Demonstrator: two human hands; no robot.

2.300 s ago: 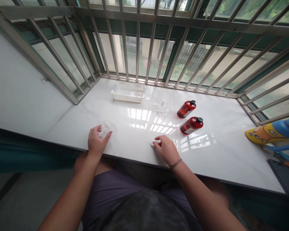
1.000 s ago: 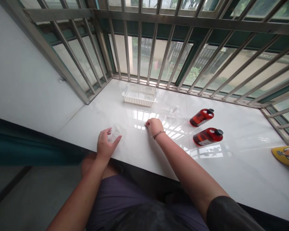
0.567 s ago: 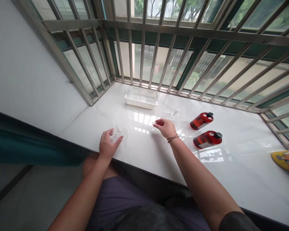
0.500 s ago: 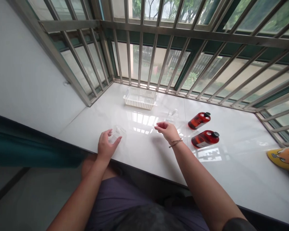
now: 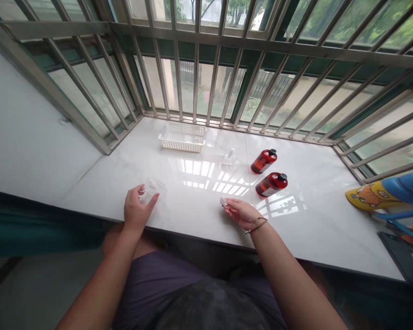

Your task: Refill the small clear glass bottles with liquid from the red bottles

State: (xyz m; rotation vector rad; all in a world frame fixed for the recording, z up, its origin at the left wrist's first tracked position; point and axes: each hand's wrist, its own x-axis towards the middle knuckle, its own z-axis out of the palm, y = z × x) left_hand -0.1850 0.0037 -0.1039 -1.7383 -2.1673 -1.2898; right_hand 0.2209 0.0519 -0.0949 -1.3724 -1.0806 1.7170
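My left hand [image 5: 138,206] is curved round a clear plastic item [image 5: 153,185] at the left of the white counter [image 5: 192,220], thumb and fingers on its near side. Its outline is too faint to tell a bag from a small bottle. Between thumb and fingertips, my right hand [image 5: 241,213] pinches a small whitish translucent piece [image 5: 223,201], perhaps a cap, just above the counter. Beyond it lies another clear plastic piece [image 5: 230,156]. Two red bottles with black caps, a nearer one [image 5: 271,184] and a farther one [image 5: 263,161], lie tilted-looking to the right.
A white perforated basket [image 5: 182,144] stands at the back, close to the window bars [image 5: 196,87]. At the right are a yellow and blue flask [image 5: 382,190] and a dark flat object [image 5: 394,254] by the counter's edge.
The view has turned right, bringing more of the flask into sight. My right hand has come nearer to me with the small whitish piece. My left hand stays at the clear plastic item.
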